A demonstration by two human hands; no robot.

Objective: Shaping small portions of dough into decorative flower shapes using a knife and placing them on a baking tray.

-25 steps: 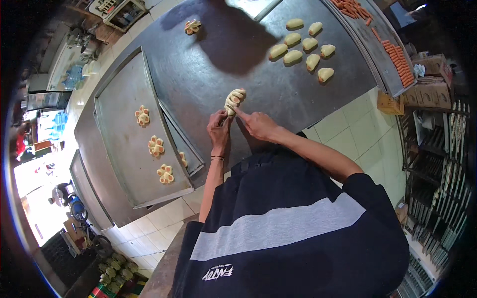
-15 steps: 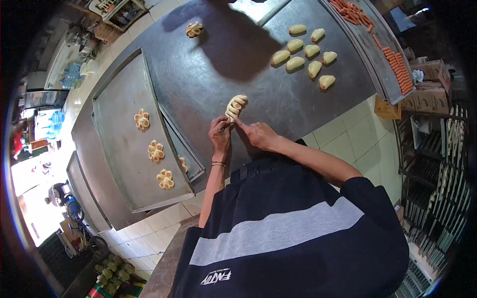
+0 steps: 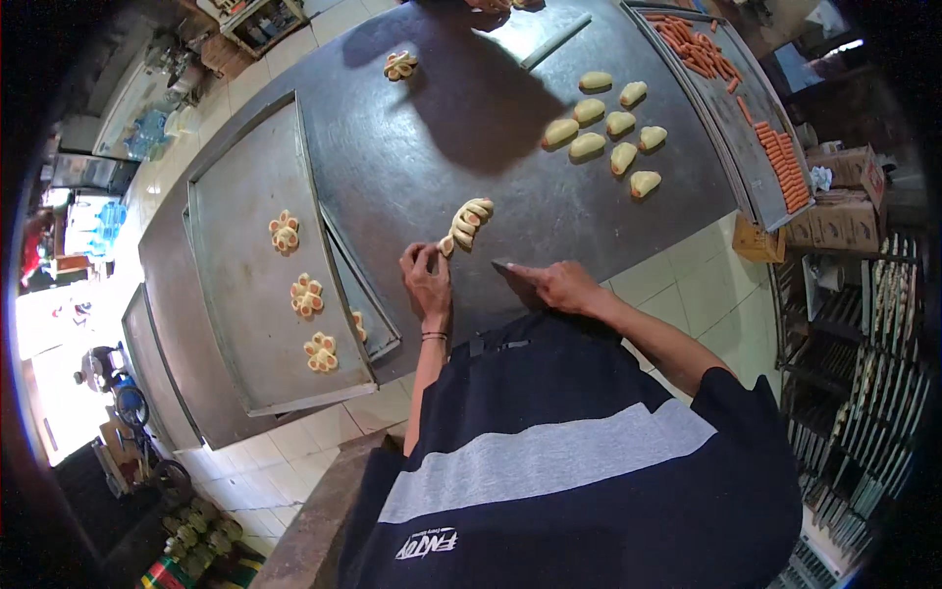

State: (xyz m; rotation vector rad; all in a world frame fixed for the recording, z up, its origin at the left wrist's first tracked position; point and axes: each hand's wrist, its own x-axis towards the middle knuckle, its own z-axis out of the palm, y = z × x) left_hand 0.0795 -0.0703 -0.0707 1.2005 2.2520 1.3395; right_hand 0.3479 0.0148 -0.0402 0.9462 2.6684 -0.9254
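Note:
A sausage-filled dough roll (image 3: 471, 220), cut into several joined slices that fan out, lies on the dark metal table (image 3: 392, 157) in front of me. My left hand (image 3: 428, 283) pinches its near end between thumb and fingers. To the right, apart from the roll, my right hand (image 3: 569, 287) is closed round a small knife (image 3: 503, 266). Its index finger stretches along the blade, and the handle is hidden in the palm. Several uncut dough rolls (image 3: 587, 145) with sausage inside lie farther off to the right.
A metal tray (image 3: 221, 285) at left bears flower-shaped sausage buns (image 3: 306, 294); another tray sits partly beneath it. One more flower bun (image 3: 400, 66) lies on the table's far side. Sausages (image 3: 782, 167) fill a tray at the far right. Cardboard boxes (image 3: 834, 221) and a rack (image 3: 854, 363) stand beyond.
My right hand has drawn back to the right with the knife, away from the roll. The roll's slices lie more spread, and my left hand has shifted slightly left.

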